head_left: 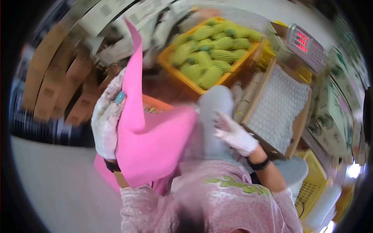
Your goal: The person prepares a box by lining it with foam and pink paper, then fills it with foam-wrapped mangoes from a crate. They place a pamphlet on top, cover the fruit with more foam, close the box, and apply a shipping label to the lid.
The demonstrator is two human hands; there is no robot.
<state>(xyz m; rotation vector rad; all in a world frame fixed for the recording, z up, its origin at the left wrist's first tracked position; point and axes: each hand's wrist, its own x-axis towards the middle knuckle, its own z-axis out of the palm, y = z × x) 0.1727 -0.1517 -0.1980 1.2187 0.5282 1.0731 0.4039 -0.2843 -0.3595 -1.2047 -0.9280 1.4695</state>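
My left hand (107, 116), in a soiled white glove, is closed on the edge of a pink sheet (155, 149). One strip of the sheet stands up above the hand, and the rest drapes across my lap, blurred at its right side. A small teal patch shows at the glove's fingers. My right hand (237, 136), in a white glove with a black band at the wrist, hovers over my grey-clad leg (216, 105). Its fingers are apart with nothing between them. Partly behind the pink sheet is an orange crate (155, 103).
Ahead stands a yellow crate (186, 85) full of fruit (223, 43) in yellow-green foam nets. To its right are a cardboard box lined with bubbled sheet (278, 105) and a scale with red digits (303, 42). Brown cartons (54, 81) line the left; a yellow basket (314, 182) is lower right.
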